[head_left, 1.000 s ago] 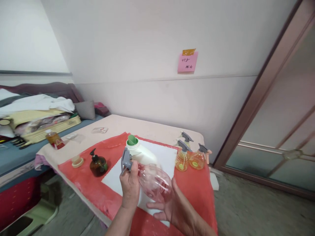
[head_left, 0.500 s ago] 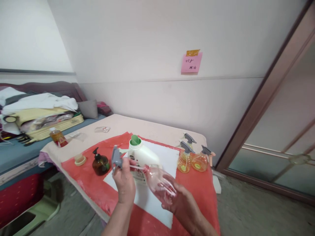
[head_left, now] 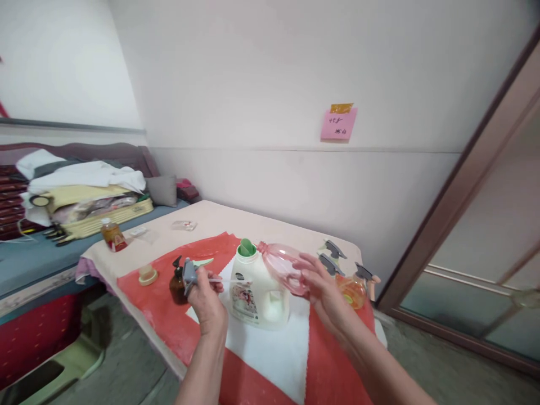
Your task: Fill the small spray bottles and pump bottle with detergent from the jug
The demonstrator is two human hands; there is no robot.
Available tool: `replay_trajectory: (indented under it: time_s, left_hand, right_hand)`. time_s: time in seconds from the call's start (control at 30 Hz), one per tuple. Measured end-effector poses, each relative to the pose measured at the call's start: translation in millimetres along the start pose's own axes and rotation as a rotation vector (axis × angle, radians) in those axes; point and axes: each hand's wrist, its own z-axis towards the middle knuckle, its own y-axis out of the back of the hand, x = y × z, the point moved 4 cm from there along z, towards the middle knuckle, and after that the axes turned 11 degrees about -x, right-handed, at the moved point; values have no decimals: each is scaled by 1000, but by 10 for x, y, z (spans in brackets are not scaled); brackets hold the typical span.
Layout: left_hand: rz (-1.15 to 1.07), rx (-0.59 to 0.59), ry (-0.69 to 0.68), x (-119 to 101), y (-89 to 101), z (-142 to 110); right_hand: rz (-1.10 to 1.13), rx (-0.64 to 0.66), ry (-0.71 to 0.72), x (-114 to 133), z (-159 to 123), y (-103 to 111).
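Observation:
My left hand [head_left: 208, 301] is closed around a grey trigger spray head [head_left: 190, 274], whose thin clear dip tube [head_left: 223, 280] points right, across the front of a jug. In my right hand [head_left: 318, 281] is a clear pink bottle [head_left: 282, 263]. The bottle is tilted, its neck up and to the left, beside the jug's mouth. I cannot tell whether they touch. The pale green jug [head_left: 253, 295] stands upright on a white sheet [head_left: 270, 349], with a green spout [head_left: 247, 247] in its opening and a printed label on its front.
A brown pump bottle [head_left: 178, 287] and a pale cap [head_left: 147, 274] are on the red cloth [head_left: 152, 306] at left. Spray bottles with amber liquid [head_left: 355, 292] stand at right. A bottle of yellow-brown liquid [head_left: 113, 233] is at the table's far left. Beside the table is a chair [head_left: 46, 343].
My right hand has raised the pink bottle toward the jug's mouth. The dip tube is now out of the bottle's neck, and my left hand with the spray head has shifted slightly left.

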Motion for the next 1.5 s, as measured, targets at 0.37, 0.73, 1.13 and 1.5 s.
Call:
replay_trajectory:
  time_s: [0.37,0.73,1.13,1.5]
  left_hand:
    - [3,22,85,8,12,60]
    - [-23,38,132,0,-9,31]
    - [-24,38,159,22,-24,19]
    - [-22,83,123,56,-40,-3]
  right_hand:
    - [-775,64,395,800,292,-532]
    - [-834,73,546,1005,399,-1045]
    - [-794,38,615,995,233,-1120]
    - [-373,-125,307,405,85,-364]
